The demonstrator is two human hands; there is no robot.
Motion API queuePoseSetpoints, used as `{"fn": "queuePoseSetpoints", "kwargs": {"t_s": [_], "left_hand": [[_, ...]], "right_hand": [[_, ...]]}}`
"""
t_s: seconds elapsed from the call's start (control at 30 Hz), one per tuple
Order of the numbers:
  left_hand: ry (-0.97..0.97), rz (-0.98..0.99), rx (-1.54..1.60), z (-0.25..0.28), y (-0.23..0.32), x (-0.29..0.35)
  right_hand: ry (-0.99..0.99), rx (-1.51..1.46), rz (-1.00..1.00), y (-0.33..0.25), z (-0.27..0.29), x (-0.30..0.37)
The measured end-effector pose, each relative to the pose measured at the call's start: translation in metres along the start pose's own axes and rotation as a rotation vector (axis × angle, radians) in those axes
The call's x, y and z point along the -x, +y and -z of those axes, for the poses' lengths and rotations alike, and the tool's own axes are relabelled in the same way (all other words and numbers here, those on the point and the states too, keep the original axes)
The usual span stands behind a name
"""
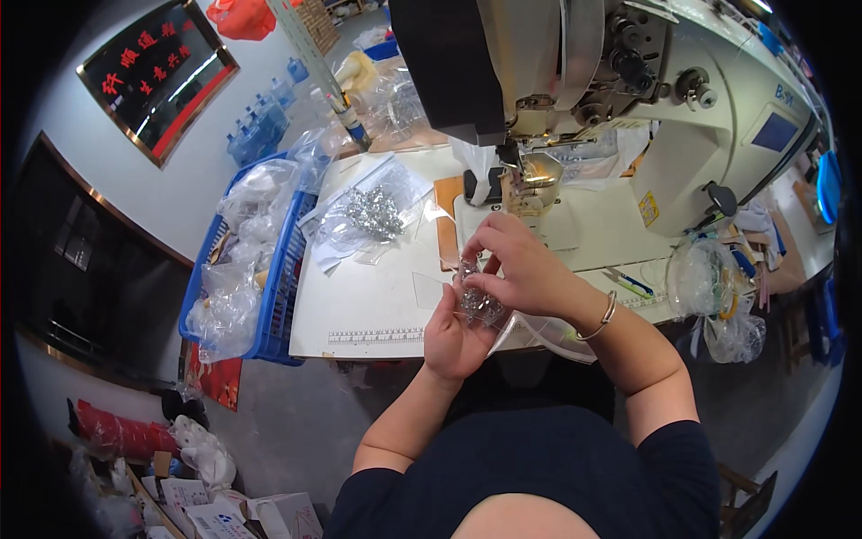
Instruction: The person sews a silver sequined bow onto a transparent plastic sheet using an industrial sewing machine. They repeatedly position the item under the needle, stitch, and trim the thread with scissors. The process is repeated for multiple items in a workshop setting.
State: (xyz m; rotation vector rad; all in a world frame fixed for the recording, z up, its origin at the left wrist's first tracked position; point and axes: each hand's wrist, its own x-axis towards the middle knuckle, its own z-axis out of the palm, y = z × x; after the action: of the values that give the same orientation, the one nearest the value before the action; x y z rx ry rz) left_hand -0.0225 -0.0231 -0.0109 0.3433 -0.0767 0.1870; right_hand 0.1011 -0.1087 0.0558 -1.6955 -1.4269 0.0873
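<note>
In front of the sewing machine (539, 184), both my hands meet over the near edge of the white table. My left hand (453, 346) is closed around a bundle of small shiny silvery pieces (480, 304) in clear plastic. From above, my right hand (521, 265) reaches in with curled fingers, thumb and fingertips pinched at the bundle's upper edge. What those fingertips hold is too small to make out. A stiff clear sheet (429, 291) lies just left of my hands. Farther left, more silvery pieces (375, 214) are heaped on clear plastic.
A measuring strip (375, 337) runs along the white table's (337, 301) front edge. Thread snips (628, 281) lie right of my hands, near a clump of plastic bags (718, 296). A blue basket (280, 269) full of clear bags stands against the table's left side.
</note>
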Motion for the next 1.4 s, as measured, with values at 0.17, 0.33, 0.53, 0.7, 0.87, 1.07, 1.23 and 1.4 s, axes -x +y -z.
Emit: {"fn": "queuePoseSetpoints", "kwargs": {"t_s": [0.17, 0.33, 0.53, 0.7, 0.87, 1.07, 1.23, 1.4], "left_hand": [[0.012, 0.017, -0.003, 0.006, -0.001, 0.001], [0.061, -0.021, -0.081, 0.004, -0.003, 0.002], [0.069, -0.007, -0.225, 0.006, -0.006, 0.004], [0.044, -0.022, -0.234, 0.005, -0.007, 0.002], [0.047, -0.026, -0.208, 0.006, -0.009, 0.003], [0.059, -0.069, -0.381, 0.009, -0.012, 0.003], [0.063, -0.139, -0.559, 0.003, -0.017, 0.002], [0.076, -0.011, -0.280, 0.008, -0.011, 0.004]], "right_hand": [[-0.046, 0.030, 0.041, 0.001, -0.003, 0.000], [-0.034, -0.042, -0.055, -0.003, -0.002, 0.000], [-0.053, -0.010, 0.007, 0.001, -0.008, 0.001], [-0.005, 0.022, -0.027, -0.002, -0.007, 0.004], [-0.144, -0.058, -0.131, -0.005, 0.000, 0.001], [-0.020, 0.013, -0.091, -0.004, -0.006, 0.009], [-0.011, -0.028, -0.104, -0.003, -0.006, 0.011], [-0.047, -0.093, -0.167, -0.004, -0.001, 0.011]]}}
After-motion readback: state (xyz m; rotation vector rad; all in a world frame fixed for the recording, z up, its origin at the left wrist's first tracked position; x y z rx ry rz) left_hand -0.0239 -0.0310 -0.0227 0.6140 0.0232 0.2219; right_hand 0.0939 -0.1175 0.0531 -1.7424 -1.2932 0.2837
